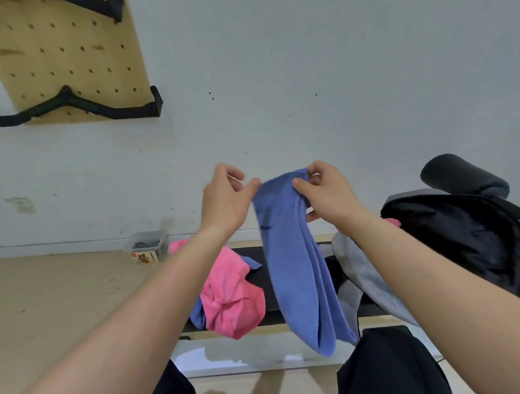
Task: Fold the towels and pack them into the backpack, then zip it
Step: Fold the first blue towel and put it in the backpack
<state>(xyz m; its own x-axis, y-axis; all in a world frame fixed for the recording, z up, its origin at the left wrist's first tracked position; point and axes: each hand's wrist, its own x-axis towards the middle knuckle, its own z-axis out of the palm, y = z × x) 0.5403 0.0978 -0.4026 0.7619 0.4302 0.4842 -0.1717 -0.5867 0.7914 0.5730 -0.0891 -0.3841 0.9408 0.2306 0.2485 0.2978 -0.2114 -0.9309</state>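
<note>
Both hands are raised in front of the wall, holding a blue towel [298, 264] by its top edge. Right hand [324, 190]: thumb and curled fingers pinched shut on the upper right corner, where the cloth bunches. Left hand [225, 195]: thumb tip touching the upper left corner, fingers curled above it; whether it truly grips the cloth cannot be told. The two hands are close together, with only the towel's narrow top between them.

Blue towel: soft, nappy fabric, hanging down in a long doubled strip with lengthwise folds, its rounded lower end free in the air above a black padded bench [269, 292].

On the bench, left of the hanging strip, lies a crumpled pink towel [228, 298], with a second blue cloth [197, 314] showing beneath it. Right of the strip, a grey towel [365, 275] drapes over the bench, partly hidden by the right forearm. Further right sits a black backpack [466, 240] of smooth, slightly shiny fabric, a sliver of pink showing at its near edge; a dark padded roller [459, 174] stands behind it.

Background: pale, scuffed wall; a wooden pegboard [61, 56] carrying black handles [67, 104]; a small clear box [147, 248] on the tan floor by the skirting. Dark trouser legs [391, 367] fill the lower edge.
</note>
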